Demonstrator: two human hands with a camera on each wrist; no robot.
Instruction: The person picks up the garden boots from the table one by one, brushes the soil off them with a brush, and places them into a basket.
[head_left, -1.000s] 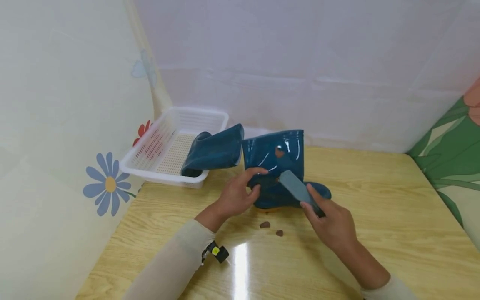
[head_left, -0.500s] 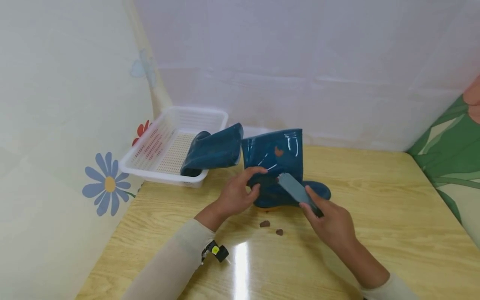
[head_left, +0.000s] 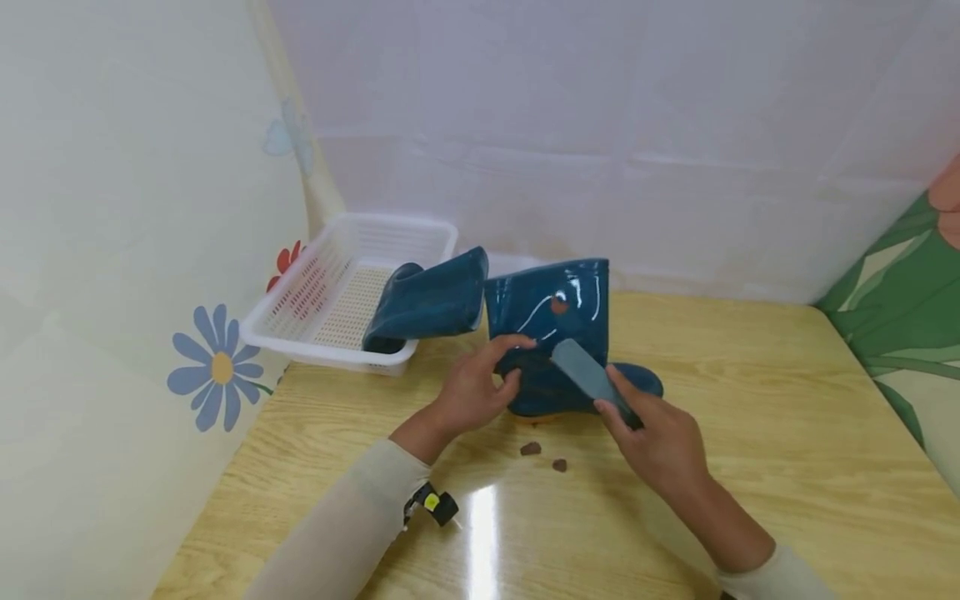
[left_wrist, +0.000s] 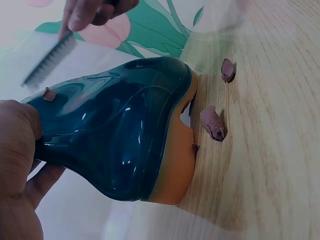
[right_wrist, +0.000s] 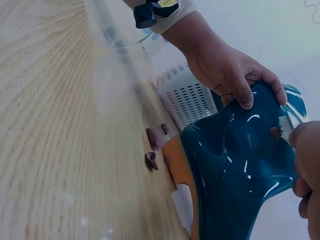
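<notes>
A glossy teal rubber boot [head_left: 555,292] with an orange sole [left_wrist: 176,162] stands upright on the table. My left hand [head_left: 474,390] grips the boot's shaft from the left, thumb and fingers around it. In my right hand [head_left: 667,446] is a scrubbing brush [head_left: 583,371] with a flat grey back, its head angled toward the middle of the shaft. White bristles [left_wrist: 54,59] show in the left wrist view. A reddish-brown patch [head_left: 559,303] marks the upper shaft, and a small brown clump [right_wrist: 275,133] clings to the boot close beside the bristles.
Behind to the left, a white perforated basket [head_left: 341,360] holds a second teal boot [head_left: 435,296], whose shaft leans out over the rim. Brown crumbs [head_left: 530,448] lie on the wooden table [head_left: 750,433] in front of the upright boot. A pale cloth wall [head_left: 600,150] rises behind.
The brush in my right hand has shifted slightly left across the shaft, with a small back-and-forth motion. My left hand and both boots have stayed in place.
</notes>
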